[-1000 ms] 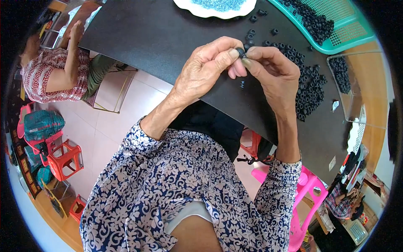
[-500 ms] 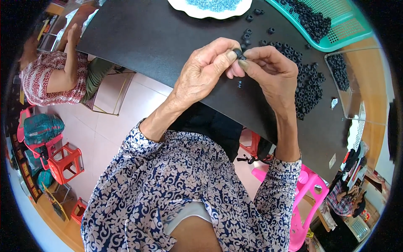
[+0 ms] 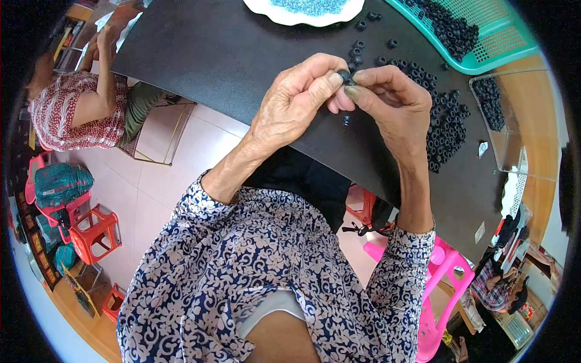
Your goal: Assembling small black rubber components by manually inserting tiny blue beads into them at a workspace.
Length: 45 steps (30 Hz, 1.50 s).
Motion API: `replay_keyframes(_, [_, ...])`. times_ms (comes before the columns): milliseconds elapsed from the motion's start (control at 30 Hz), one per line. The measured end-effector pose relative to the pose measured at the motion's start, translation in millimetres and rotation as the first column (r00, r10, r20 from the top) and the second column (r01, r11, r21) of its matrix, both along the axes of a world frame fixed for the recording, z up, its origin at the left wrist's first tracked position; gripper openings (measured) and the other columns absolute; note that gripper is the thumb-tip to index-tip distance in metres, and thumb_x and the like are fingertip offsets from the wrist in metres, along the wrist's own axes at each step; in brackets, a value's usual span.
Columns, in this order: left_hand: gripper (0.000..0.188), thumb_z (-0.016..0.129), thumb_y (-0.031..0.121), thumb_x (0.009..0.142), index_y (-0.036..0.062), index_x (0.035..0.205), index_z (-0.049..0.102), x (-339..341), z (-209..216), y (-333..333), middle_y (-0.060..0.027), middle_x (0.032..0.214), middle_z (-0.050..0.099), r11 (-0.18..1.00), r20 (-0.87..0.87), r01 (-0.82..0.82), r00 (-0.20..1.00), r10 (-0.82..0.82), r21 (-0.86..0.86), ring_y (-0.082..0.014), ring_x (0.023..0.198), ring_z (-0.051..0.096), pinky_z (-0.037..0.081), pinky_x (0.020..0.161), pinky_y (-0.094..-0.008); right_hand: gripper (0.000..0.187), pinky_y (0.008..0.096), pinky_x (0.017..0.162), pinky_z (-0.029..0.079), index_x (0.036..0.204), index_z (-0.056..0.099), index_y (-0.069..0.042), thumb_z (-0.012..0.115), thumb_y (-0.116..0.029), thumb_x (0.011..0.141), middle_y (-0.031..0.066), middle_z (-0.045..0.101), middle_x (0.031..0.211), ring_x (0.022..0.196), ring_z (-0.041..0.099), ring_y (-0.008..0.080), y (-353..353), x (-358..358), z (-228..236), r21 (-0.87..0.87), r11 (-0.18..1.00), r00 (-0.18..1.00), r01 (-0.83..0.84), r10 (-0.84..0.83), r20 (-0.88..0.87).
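Note:
Above the dark table, my left hand (image 3: 295, 100) pinches a small round black part (image 3: 345, 76) between thumb and forefinger. My right hand (image 3: 396, 101) meets it from the other side, thumb and forefinger closed on the same part; how far they grip it is partly hidden by the fingertips. Just below the fingers, a few tiny bluish pieces (image 3: 346, 120) lie on the table. Similar black parts with holes, a loose pile (image 3: 445, 127), spread beside and beyond my right hand. Several more black parts (image 3: 357, 53) lie just past my fingertips.
A white scalloped plate (image 3: 302, 20) holds light-blue bits at the far edge. A green basket (image 3: 502, 45) and a clear tray (image 3: 505, 148) hold more black parts. A foil scrap (image 3: 482, 149) lies nearby. Another person (image 3: 78, 112) sits at the left; a pink chair (image 3: 445, 284) stands at the right.
The black part has turned slightly between my fingertips. Both hands stay in nearly the same place.

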<state>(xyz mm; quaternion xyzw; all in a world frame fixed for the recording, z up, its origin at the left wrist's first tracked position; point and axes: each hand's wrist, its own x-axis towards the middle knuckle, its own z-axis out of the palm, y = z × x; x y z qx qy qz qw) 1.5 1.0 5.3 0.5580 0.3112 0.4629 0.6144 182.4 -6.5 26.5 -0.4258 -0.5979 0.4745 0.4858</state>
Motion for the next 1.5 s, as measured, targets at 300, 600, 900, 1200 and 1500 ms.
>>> replay_keyframes(300, [0.026, 0.046, 0.019, 0.101, -0.0018, 0.109, 0.059, 0, -2, 2, -0.006, 0.079, 0.066, 0.998, 0.017, 0.043, 0.999, -0.044, 0.034, -0.0095, 0.073, 0.058, 0.049, 0.069, -0.0232, 0.023, 0.0194, 0.08, 0.051, 0.102, 0.062, 0.001, 0.071, 0.004, 0.081, 0.0035, 0.066, 0.093, 0.087, 0.063, 0.0084, 5, 4, 0, -0.04, 0.993, 0.993, -0.113, 0.111, -0.051])
replay_keyframes(600, [0.025, 0.047, 0.019, 0.101, -0.0008, 0.109, 0.06, 1, -1, 4, -0.0053, 0.078, 0.066, 0.995, 0.008, 0.075, 0.997, -0.076, 0.072, -0.0103, 0.071, 0.058, 0.049, 0.068, -0.0244, 0.024, 0.0224, 0.072, 0.052, 0.102, 0.059, 0.0, 0.071, 0.001, 0.081, 0.0031, 0.063, 0.089, 0.079, 0.062, 0.0095, 11, 12, -4, -0.05, 0.977, 0.972, -0.207, 0.2, -0.122])
replay_keyframes(900, [0.03, 0.048, 0.021, 0.1, -0.0031, 0.116, 0.056, -2, 0, 4, -0.0066, 0.081, 0.064, 0.982, -0.074, 0.145, 0.988, -0.137, 0.124, -0.0115, 0.075, 0.06, 0.049, 0.071, -0.0248, 0.024, 0.0229, 0.076, 0.051, 0.101, 0.058, 0.001, 0.071, 0.003, 0.081, 0.003, 0.06, 0.092, 0.085, 0.061, 0.0103, 13, 13, -8, -0.016, 0.964, 0.949, -0.266, 0.259, -0.179])
replay_keyframes(1200, [0.023, 0.045, 0.018, 0.101, 0.0011, 0.109, 0.059, 3, -1, -4, -0.0047, 0.074, 0.064, 0.978, -0.154, 0.055, 0.988, -0.025, 0.199, -0.0109, 0.07, 0.059, 0.049, 0.065, -0.0249, 0.022, 0.0223, 0.072, 0.052, 0.097, 0.056, 0.0, 0.07, 0.005, 0.081, 0.0018, 0.059, 0.088, 0.081, 0.061, 0.009, 14, 11, -12, -0.015, 0.971, 0.961, -0.237, 0.233, -0.15])
replay_keyframes(1500, [0.025, 0.046, 0.015, 0.1, -0.0048, 0.109, 0.057, 3, -7, 1, -0.0068, 0.08, 0.064, 0.995, 0.18, 0.048, 0.983, -0.031, -0.09, -0.0109, 0.072, 0.059, 0.049, 0.067, -0.024, 0.03, 0.0186, 0.064, 0.05, 0.102, 0.058, 0.001, 0.074, 0.003, 0.077, -0.0002, 0.056, 0.079, 0.071, 0.058, 0.0057, 8, 2, -4, -0.006, 0.991, 0.982, -0.13, 0.128, -0.139])
